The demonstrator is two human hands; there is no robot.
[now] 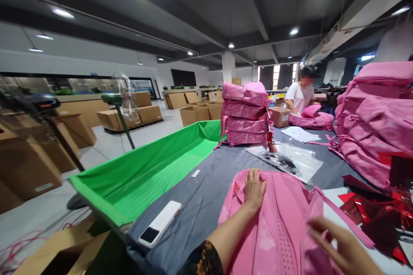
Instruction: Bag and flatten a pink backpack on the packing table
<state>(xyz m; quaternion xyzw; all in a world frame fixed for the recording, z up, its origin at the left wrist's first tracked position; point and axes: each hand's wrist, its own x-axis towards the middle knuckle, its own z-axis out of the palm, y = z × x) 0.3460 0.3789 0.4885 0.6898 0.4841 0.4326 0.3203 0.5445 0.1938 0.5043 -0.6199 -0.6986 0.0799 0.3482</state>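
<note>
Pink backpack (277, 227) lies back-panel up on the grey table (206, 197), right in front of the person, its shoulder straps trailing toward the right. The left hand (254, 189) rests flat on the upper part of it, fingers (253, 176) spread and pressing down rather than gripping. The right hand (342, 245) hovers at the pack's lower right side, blurred; its fingers are loosely curled and I cannot tell whether they have hold of a strap or of nothing. Judging from how things lie, this pack is only being laid out and smoothed: it is not yet in a bag, while a clear plastic bag (290, 161) lies just beyond it on the table. A white phone (160, 224) lies near the table's left edge, and red foil scraps (377, 210) lie at the right. Farther off stand a neat stack of pink backpacks (245, 116) and a bigger heap (377, 116) at the right, with a green cloth trough (151, 172) running along the table's left side. Another person in a white shirt (300, 94) works at the far end. Cardboard boxes (129, 116), a fan and ceiling lights fill the wide workshop hall.
</note>
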